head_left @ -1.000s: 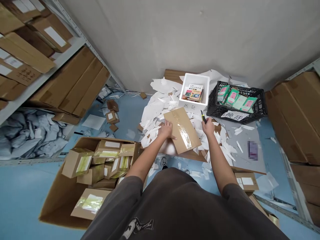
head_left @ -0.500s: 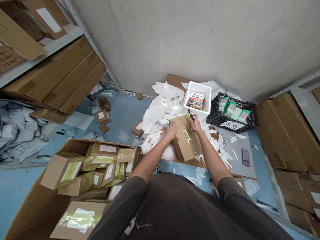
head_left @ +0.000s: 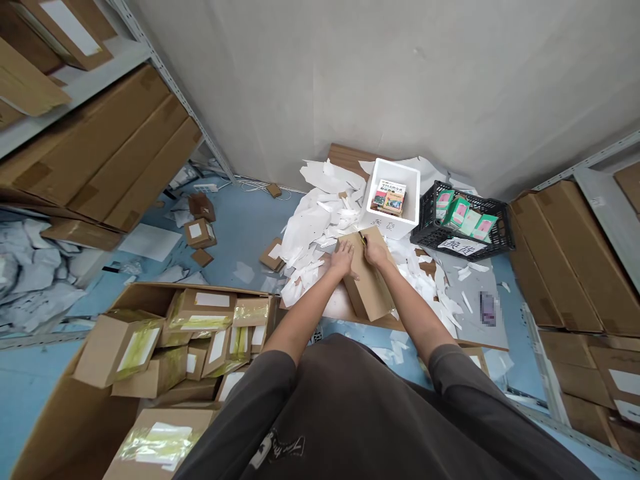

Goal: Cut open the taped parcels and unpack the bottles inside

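Observation:
A brown cardboard box (head_left: pixel 367 287) lies tilted on the low table, with a right-hand top flap (head_left: pixel 376 238) raised along its middle seam. My left hand (head_left: pixel 343 259) rests on the box's left top side, its fingers spread. My right hand (head_left: pixel 375 252) is closed at the seam around a black and yellow box cutter (head_left: pixel 363 239). Most of the cutter is hidden by the hand and cardboard, and its blade cannot be made out. Torn white paper (head_left: pixel 310 223) lies around the box.
Behind the box stand a white bin (head_left: pixel 367 217) of books and a black crate (head_left: pixel 425 230) of green packets. At lower left is a large carton (head_left: pixel 55 417) of taped boxes. Shelves with long cartons (head_left: pixel 100 160) flank both sides; small boxes (head_left: pixel 200 231) lie on the blue floor.
My right hand has moved left and down with the box cutter, from above the taped top to the seam. The right flap now stands up. My left hand stays on the box.

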Motion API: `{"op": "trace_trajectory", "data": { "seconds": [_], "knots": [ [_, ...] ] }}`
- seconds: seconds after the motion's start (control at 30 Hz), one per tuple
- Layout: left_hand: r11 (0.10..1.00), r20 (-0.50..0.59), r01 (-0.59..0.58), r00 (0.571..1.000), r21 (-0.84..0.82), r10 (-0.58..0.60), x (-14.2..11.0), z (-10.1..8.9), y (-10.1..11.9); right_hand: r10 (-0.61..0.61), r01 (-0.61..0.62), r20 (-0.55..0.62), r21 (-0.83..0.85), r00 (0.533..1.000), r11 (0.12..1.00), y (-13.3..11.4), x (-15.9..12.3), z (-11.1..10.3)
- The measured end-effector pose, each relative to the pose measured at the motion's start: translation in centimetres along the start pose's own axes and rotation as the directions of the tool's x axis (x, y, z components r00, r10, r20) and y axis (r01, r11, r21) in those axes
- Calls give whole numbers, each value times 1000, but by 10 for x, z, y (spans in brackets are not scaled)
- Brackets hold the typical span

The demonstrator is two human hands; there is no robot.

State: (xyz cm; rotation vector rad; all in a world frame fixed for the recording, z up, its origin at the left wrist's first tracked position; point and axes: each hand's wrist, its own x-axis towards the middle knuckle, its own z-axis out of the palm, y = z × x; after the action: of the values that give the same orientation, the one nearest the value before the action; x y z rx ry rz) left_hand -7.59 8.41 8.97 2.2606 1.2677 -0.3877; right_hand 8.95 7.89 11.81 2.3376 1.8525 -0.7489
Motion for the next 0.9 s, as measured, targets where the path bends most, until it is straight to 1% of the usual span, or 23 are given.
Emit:
{"op": "trace_trajectory", "data": {
  "seconds": [0.23,0.43,0.63,0.8,0.9],
  "knots": [
    [1000,8,18,1000,-2,-18,3,-2,1,12,-11,42,-32,999,999,-4,-9,-8],
    [1000,14,25,1000,11,-26,4,-3,1,-51,60,107,-83,993,995,-16,-7,-26],
    [999,14,31,999,-13,-31,4,-4,0,-20,38,163,-112,986,993,-22,-8,-44],
    [999,21,45,999,-8,-45,5,-4,2,-16,33,163,-103,986,994,-23,-10,-48],
    [999,25,46,999,2,-46,5,-5,3,11,1,143,-81,990,997,-23,-10,-47]
  ]
}}
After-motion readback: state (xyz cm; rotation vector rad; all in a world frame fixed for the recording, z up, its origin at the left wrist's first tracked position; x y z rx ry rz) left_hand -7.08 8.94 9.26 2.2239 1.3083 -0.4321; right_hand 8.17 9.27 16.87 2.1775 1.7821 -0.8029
